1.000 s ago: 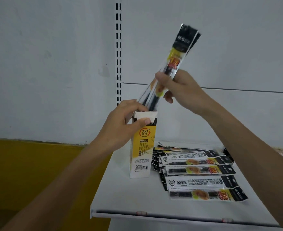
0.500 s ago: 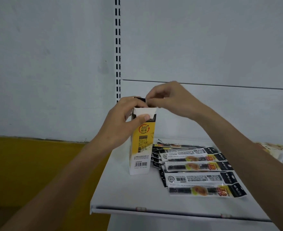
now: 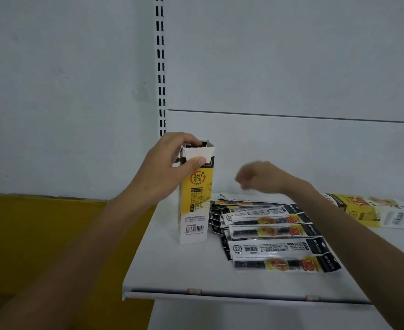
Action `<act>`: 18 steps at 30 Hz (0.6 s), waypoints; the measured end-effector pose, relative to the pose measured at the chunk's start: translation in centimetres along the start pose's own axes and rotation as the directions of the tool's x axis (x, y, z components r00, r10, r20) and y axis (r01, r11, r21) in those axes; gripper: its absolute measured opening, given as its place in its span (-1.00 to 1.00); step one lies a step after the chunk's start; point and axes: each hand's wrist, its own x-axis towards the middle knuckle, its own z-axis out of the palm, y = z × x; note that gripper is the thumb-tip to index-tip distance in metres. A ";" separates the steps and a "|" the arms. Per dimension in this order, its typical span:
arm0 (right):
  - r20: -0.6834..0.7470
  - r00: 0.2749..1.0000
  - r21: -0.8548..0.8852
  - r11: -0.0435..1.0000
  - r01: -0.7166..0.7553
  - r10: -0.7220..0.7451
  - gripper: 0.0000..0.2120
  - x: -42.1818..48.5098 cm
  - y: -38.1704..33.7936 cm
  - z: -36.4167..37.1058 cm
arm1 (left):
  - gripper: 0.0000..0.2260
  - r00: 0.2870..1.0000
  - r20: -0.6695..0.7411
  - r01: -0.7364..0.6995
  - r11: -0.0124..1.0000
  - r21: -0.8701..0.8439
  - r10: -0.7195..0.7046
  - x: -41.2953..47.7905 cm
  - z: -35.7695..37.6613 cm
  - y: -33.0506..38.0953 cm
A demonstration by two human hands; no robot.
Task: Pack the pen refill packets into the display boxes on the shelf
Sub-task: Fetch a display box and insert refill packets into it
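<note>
Two bare forearms reach in from the bottom corners over a white shelf (image 3: pixel 172 270). Near the front edge of the shelf, towards its right side, lies an overlapping pile of pen refill packets (image 3: pixel 267 231), flat and lengthwise, with their black header ends pointing right. The nearest packet (image 3: pixel 284 263) shows a yellow and red label.

Just left of the pile, near the shelf's left edge, a tall yellow and white display box (image 3: pixel 195 203) stands upright with its top open. Dark packet ends (image 3: pixel 197 145) show inside the opening. The left hand (image 3: pixel 167 167) holds the box at its top: its grip is closed round it, thumb pressed on the front face and fingers curled over the back rim.

The right hand (image 3: pixel 258 177) hovers above the far end of the pile, apart from the box. It is blurred, so its grip cannot be made out.

Further back, near the shelf's right edge, a second display box (image 3: pixel 372 210) lies flat. Behind everything rises a white back panel with a slotted upright rail (image 3: pixel 160 67).
</note>
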 end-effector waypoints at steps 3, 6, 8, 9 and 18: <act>0.194 0.969 -0.095 0.986 -0.136 0.152 -0.72 0.2 3.0 2.3 | -0.82 1.000 0.002 -0.008 1.000 -0.007 0.008 0.1 0.3 0.1; 0.093 0.985 0.002 0.989 -0.146 0.145 -0.73 -0.1 3.6 2.6 | -0.81 1.000 -0.005 -0.003 1.000 0.005 0.003 0.0 0.3 0.2; 0.024 0.992 0.001 0.992 -0.126 0.126 -0.82 -0.2 3.7 2.4 | -0.83 1.000 -0.009 -0.002 1.000 0.013 0.002 0.0 0.3 0.2; -0.005 0.993 0.000 0.993 -0.116 0.116 -0.81 -0.2 3.6 2.3 | -0.84 1.000 -0.012 0.000 1.000 0.013 0.000 0.0 0.3 0.2; -0.151 0.986 0.086 0.994 -0.061 0.073 -0.78 0.1 2.7 1.7 | -0.77 0.998 -0.014 0.053 0.999 -0.011 -0.053 -0.1 0.2 0.5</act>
